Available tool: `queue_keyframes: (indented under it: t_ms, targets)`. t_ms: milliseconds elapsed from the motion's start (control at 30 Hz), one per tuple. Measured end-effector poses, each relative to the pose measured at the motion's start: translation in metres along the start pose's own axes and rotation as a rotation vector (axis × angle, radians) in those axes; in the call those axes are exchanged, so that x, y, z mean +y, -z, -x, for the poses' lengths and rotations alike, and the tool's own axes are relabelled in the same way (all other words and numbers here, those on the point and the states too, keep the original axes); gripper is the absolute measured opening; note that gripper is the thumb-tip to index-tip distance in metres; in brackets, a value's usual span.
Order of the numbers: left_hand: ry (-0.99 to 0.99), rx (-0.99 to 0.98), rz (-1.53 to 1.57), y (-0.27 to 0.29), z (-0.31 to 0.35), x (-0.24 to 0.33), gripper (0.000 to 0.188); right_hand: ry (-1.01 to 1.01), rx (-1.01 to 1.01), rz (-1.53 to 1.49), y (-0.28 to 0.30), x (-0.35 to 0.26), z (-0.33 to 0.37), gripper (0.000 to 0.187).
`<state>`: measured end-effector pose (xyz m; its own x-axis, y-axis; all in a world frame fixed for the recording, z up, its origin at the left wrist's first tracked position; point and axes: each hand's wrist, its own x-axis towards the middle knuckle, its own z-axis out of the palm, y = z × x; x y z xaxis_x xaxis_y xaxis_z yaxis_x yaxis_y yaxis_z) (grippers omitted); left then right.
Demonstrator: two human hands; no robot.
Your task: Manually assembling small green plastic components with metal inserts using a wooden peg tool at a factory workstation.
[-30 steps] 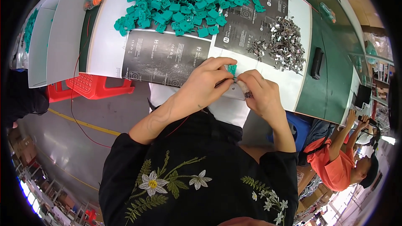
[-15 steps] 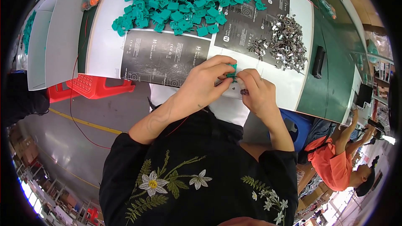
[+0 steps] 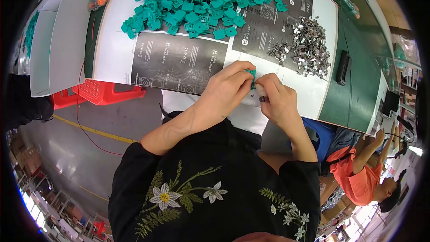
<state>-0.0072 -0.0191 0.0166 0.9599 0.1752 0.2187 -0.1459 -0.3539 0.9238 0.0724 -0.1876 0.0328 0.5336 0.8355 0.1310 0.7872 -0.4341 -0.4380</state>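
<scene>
My left hand (image 3: 227,86) pinches a small green plastic part (image 3: 253,73) between thumb and fingers, just above the table's near edge. Most of the part is hidden by the fingertips. My right hand (image 3: 280,100) is closed close against its right side, thumb and forefinger meeting at the part. Small dark metal pieces (image 3: 264,99) show in its curled fingers, beside a whitish covering on one finger. What exactly sits between the right fingertips cannot be made out. Farther off lies a large heap of like green parts (image 3: 192,4), and to the right a pile of small metal clips (image 3: 310,47).
Black printed cardboard (image 3: 179,58) covers part of the white work surface. A black bar-shaped object (image 3: 342,67) lies on the green mat to the right. At left stand a white box (image 3: 62,40) and a red stool (image 3: 105,93). A co-worker in orange (image 3: 356,172) sits at right.
My left fingers have drawn closer together over the green part, hiding more of it. The right fingertips stay beside it. The view has shifted slightly, and the co-worker's arms have moved.
</scene>
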Motion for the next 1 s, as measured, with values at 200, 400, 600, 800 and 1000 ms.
queue_keyframes:
  t_ms: [200,400,600,800,1000]
  targets:
    - [-0.052,0.023,-0.025,-0.003,0.001,-0.003,0.012,0.002,0.005,-0.014,0.002,0.0,-0.001,0.033]
    - [-0.026,-0.065,0.0,0.006,0.001,-0.004,0.016,-0.027,-0.053,-0.158,0.012,0.002,-0.006,0.028]
    - [0.005,-0.123,0.009,0.007,0.001,-0.002,0.021,-0.023,-0.056,-0.143,0.01,0.003,-0.003,0.03]
    - [0.02,-0.104,0.042,0.004,0.003,-0.003,0.023,0.106,-0.045,-0.052,0.008,0.004,-0.003,0.034]
    - [-0.001,-0.084,0.037,0.002,0.003,-0.003,0.023,0.169,-0.206,-0.007,0.017,0.008,-0.01,0.033]
